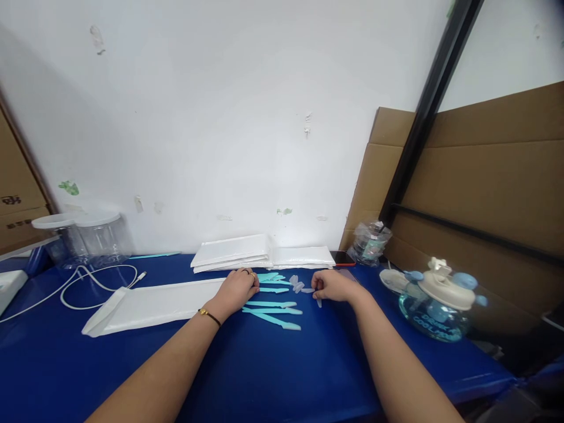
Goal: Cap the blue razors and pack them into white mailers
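My left hand (238,288) rests knuckles-up on the blue table (273,376), fingers curled, beside several teal plastic blades (273,314) that lie in a loose row. What it grips, if anything, is hidden under the fingers. My right hand (332,286) is closed in a pinch on a small clear plastic cap (319,302). More clear caps (297,285) lie between the two hands. A long flat white bag (150,305) lies just left of my left hand.
A stack of white bags (259,252) sits against the wall. Two clear jars (88,238) and a white cable (97,282) lie at the left. A large teal water jug (436,305) and a crumpled clear bottle (370,241) stand at the right, before cardboard (484,188).
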Action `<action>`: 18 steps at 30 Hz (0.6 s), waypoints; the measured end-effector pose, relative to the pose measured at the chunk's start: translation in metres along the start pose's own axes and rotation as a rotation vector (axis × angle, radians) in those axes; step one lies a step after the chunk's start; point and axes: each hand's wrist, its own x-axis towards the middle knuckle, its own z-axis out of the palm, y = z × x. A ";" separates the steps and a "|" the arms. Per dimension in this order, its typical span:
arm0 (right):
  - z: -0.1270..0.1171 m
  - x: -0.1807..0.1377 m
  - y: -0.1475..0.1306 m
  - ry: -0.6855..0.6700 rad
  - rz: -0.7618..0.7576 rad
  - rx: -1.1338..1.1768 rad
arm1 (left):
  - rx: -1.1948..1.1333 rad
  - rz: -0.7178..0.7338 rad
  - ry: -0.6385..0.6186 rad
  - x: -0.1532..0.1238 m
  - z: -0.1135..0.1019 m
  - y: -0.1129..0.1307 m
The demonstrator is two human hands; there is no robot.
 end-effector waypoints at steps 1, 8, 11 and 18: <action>-0.001 -0.001 -0.001 -0.032 0.017 -0.010 | 0.000 0.001 0.004 0.000 0.001 0.000; -0.011 -0.012 -0.015 0.012 0.039 -0.029 | -0.114 0.013 0.084 -0.002 -0.007 0.007; -0.012 -0.012 -0.017 0.099 0.027 -0.056 | -0.300 -0.031 0.099 -0.003 -0.012 0.014; 0.012 0.001 -0.024 0.085 0.012 -0.026 | -0.615 -0.030 0.031 -0.003 -0.011 0.021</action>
